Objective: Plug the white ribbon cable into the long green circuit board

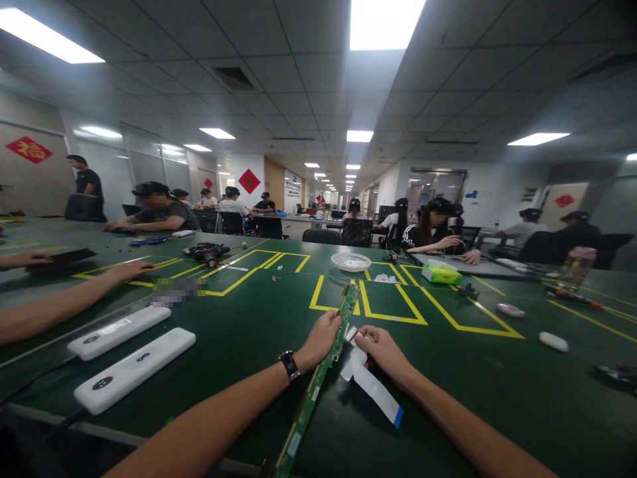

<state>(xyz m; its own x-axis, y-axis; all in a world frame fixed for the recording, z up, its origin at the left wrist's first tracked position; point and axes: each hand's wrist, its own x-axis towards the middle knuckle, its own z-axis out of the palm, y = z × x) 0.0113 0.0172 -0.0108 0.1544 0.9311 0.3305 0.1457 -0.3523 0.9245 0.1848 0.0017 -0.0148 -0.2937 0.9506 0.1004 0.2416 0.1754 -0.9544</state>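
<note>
A long narrow green circuit board point(318, 378) lies lengthwise on the dark green table point(249, 332), running from the near edge toward the middle. My left hand point(322, 337), with a black watch at the wrist, is closed on the board's left edge about halfway along. My right hand point(381, 346) pinches the upper end of a white flat ribbon cable point(371, 385) right beside the board. The cable trails toward me and ends in a blue tip.
Two white power strips point(130, 368) lie at the left, with another person's forearms point(64, 302) beyond them. A white bowl point(351, 261), a green box point(442, 273), small white parts and a black tool point(205, 251) stand farther out among yellow taped squares. Several seated people work along the far side.
</note>
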